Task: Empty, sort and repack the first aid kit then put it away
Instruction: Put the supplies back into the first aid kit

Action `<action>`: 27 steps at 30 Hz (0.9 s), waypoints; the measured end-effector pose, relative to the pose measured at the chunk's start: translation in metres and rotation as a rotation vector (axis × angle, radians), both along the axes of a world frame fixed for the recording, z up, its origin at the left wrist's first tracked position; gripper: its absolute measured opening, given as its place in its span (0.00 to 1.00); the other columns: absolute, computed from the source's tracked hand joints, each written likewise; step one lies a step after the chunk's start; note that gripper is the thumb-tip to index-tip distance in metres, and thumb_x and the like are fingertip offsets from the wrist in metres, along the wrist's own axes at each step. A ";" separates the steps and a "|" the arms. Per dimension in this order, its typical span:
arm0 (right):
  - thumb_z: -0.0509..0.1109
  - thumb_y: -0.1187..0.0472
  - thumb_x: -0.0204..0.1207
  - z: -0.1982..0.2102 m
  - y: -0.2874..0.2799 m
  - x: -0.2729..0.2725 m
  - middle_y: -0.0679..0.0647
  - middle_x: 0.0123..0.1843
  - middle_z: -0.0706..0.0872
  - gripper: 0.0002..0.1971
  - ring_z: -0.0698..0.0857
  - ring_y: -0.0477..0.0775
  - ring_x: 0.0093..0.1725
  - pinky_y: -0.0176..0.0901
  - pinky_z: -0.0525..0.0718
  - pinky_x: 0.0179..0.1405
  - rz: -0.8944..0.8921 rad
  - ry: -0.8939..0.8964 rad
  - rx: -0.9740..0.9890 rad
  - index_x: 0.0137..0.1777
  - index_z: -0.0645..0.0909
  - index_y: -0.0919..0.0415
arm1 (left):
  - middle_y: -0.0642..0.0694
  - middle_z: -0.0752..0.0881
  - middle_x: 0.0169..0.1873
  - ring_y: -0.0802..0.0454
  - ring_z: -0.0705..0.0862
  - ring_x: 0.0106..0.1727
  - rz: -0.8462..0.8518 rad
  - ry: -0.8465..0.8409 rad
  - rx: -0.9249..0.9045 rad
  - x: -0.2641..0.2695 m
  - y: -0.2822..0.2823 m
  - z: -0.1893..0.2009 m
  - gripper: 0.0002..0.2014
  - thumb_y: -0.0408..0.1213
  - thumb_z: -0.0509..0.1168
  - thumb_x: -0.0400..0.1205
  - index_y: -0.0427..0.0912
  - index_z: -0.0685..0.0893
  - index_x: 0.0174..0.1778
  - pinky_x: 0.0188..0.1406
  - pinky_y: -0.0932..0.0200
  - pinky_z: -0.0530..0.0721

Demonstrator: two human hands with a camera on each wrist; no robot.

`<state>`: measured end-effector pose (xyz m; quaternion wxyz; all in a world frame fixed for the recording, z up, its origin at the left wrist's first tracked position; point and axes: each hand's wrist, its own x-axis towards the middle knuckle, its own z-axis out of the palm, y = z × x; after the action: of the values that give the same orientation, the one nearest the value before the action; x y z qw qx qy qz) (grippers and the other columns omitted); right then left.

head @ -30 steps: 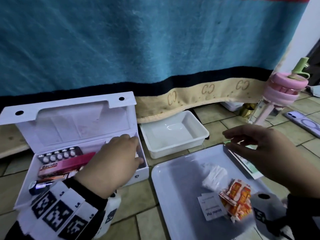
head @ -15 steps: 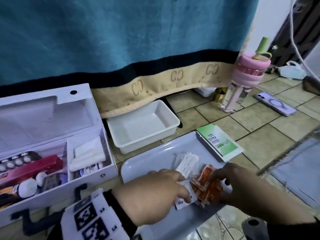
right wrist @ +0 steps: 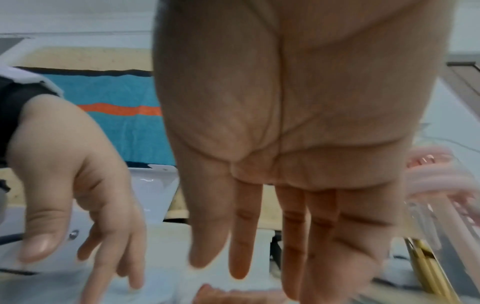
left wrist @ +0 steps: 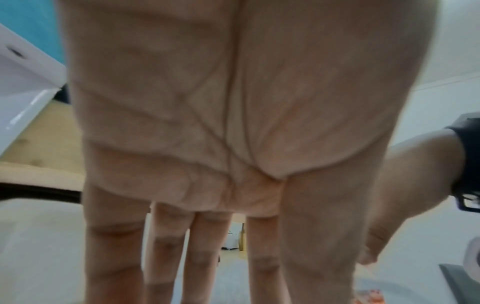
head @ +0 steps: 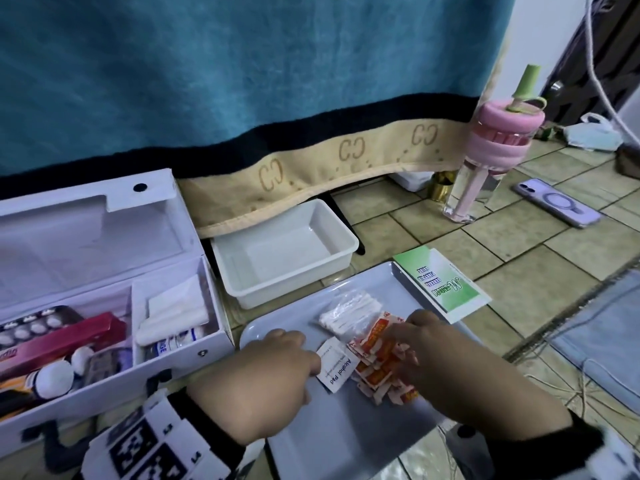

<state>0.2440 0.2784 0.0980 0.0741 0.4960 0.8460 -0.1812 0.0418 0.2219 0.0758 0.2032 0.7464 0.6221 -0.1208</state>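
Note:
The white first aid kit [head: 166,372] stands open on the floor at the left, holding a blister pack, a red box, cotton balls and folded gauze. To its right lies a grey tray [head: 346,431] with an alcohol pad [head: 337,367], a heap of orange plaster packets [head: 375,362] and a bag of cotton swabs [head: 349,310]. My left hand [head: 304,365] reaches down with straight fingers [left wrist: 166,257] to the tray, just left of the alcohol pad. My right hand [head: 398,341] lies over the orange packets, its straight fingers [right wrist: 293,246] touching them.
An empty white bin [head: 346,244] sits behind the tray under a hanging teal blanket [head: 242,81]. A green and white packet [head: 443,282] lies at the tray's far right corner. A pink bottle [head: 491,147], a phone [head: 557,206] and loose cables [head: 571,358] are on the tiles at the right.
My left hand has left the kit and come down on the tray beside the alcohol pad. My right hand has dropped from above the tray onto the orange packets.

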 end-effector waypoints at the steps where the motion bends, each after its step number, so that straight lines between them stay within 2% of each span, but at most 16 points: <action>1: 0.61 0.53 0.80 0.005 0.003 -0.002 0.48 0.64 0.75 0.19 0.79 0.51 0.63 0.45 0.80 0.59 0.009 0.013 0.067 0.70 0.71 0.41 | 0.49 0.68 0.71 0.47 0.64 0.75 0.007 -0.006 0.021 -0.003 -0.001 0.002 0.16 0.43 0.59 0.84 0.53 0.74 0.68 0.71 0.48 0.70; 5: 0.61 0.58 0.80 0.016 0.018 -0.021 0.48 0.64 0.78 0.16 0.77 0.50 0.64 0.43 0.77 0.59 0.140 0.013 0.213 0.66 0.72 0.48 | 0.54 0.70 0.69 0.53 0.67 0.72 0.029 -0.086 0.085 -0.011 -0.007 0.006 0.16 0.46 0.58 0.84 0.53 0.74 0.68 0.71 0.55 0.69; 7: 0.62 0.60 0.79 0.013 0.027 -0.037 0.51 0.66 0.78 0.16 0.75 0.53 0.65 0.47 0.76 0.62 0.259 -0.013 0.199 0.66 0.71 0.51 | 0.57 0.70 0.68 0.57 0.67 0.72 0.053 -0.147 0.129 -0.014 -0.011 0.009 0.16 0.46 0.59 0.83 0.55 0.73 0.68 0.71 0.60 0.67; 10: 0.58 0.58 0.81 -0.002 0.039 -0.056 0.53 0.70 0.74 0.19 0.72 0.57 0.69 0.54 0.76 0.65 0.424 -0.155 0.179 0.72 0.67 0.51 | 0.62 0.70 0.66 0.63 0.67 0.70 0.097 -0.249 0.192 -0.018 -0.017 0.018 0.16 0.47 0.60 0.83 0.58 0.73 0.67 0.70 0.67 0.65; 12: 0.57 0.56 0.82 -0.007 0.042 -0.063 0.53 0.69 0.73 0.20 0.71 0.58 0.69 0.56 0.77 0.62 0.448 -0.196 0.176 0.73 0.66 0.49 | 0.65 0.70 0.66 0.74 0.67 0.63 0.116 -0.313 0.230 -0.024 -0.020 0.025 0.15 0.48 0.61 0.83 0.60 0.73 0.66 0.67 0.72 0.65; 14: 0.60 0.56 0.81 -0.007 0.045 -0.067 0.51 0.67 0.73 0.20 0.70 0.57 0.68 0.55 0.77 0.61 0.454 -0.196 0.148 0.73 0.67 0.48 | 0.69 0.69 0.64 0.78 0.70 0.51 0.168 -0.347 0.264 -0.034 -0.024 0.032 0.14 0.49 0.61 0.83 0.61 0.74 0.65 0.57 0.81 0.64; 16: 0.63 0.59 0.78 -0.001 0.047 -0.070 0.51 0.66 0.74 0.21 0.70 0.55 0.67 0.53 0.78 0.61 0.455 -0.210 0.139 0.71 0.68 0.50 | 0.68 0.70 0.61 0.74 0.71 0.53 0.219 -0.354 0.323 -0.045 -0.030 0.041 0.13 0.49 0.61 0.83 0.61 0.75 0.63 0.55 0.81 0.65; 18: 0.60 0.66 0.78 0.010 0.047 -0.071 0.52 0.66 0.77 0.20 0.72 0.55 0.66 0.53 0.78 0.61 0.441 -0.211 0.161 0.69 0.71 0.52 | 0.66 0.73 0.56 0.70 0.72 0.57 0.282 -0.365 0.377 -0.057 -0.035 0.049 0.10 0.48 0.62 0.82 0.59 0.78 0.59 0.56 0.77 0.69; 20: 0.58 0.67 0.77 0.027 0.046 -0.075 0.52 0.65 0.78 0.20 0.74 0.55 0.65 0.50 0.78 0.61 0.414 -0.213 0.191 0.68 0.72 0.51 | 0.63 0.76 0.49 0.67 0.74 0.51 0.367 -0.362 0.435 -0.074 -0.042 0.053 0.06 0.48 0.63 0.81 0.58 0.80 0.53 0.49 0.74 0.71; 22: 0.62 0.62 0.78 0.048 0.042 -0.083 0.49 0.65 0.79 0.19 0.76 0.52 0.65 0.47 0.78 0.61 0.403 -0.198 0.197 0.68 0.73 0.48 | 0.61 0.76 0.47 0.63 0.74 0.47 0.473 -0.296 0.466 -0.094 -0.047 0.051 0.08 0.49 0.64 0.80 0.56 0.80 0.53 0.45 0.71 0.71; 24: 0.67 0.56 0.76 0.070 0.035 -0.096 0.46 0.63 0.80 0.20 0.77 0.48 0.63 0.44 0.78 0.59 0.418 -0.139 0.172 0.68 0.72 0.45 | 0.57 0.77 0.55 0.60 0.75 0.52 0.559 -0.199 0.443 -0.110 -0.050 0.047 0.18 0.51 0.63 0.80 0.52 0.76 0.65 0.53 0.65 0.72; 27: 0.68 0.54 0.77 0.094 0.024 -0.126 0.47 0.62 0.83 0.23 0.79 0.50 0.60 0.44 0.78 0.58 0.431 0.039 0.127 0.71 0.68 0.46 | 0.51 0.71 0.73 0.54 0.68 0.73 0.574 -0.124 0.367 -0.120 -0.050 0.040 0.28 0.52 0.60 0.82 0.48 0.64 0.77 0.69 0.62 0.66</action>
<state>0.1185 0.3027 0.1917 0.0636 0.3037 0.9434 -0.1172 -0.0786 0.1721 0.1158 0.1288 0.5709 0.8046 0.1008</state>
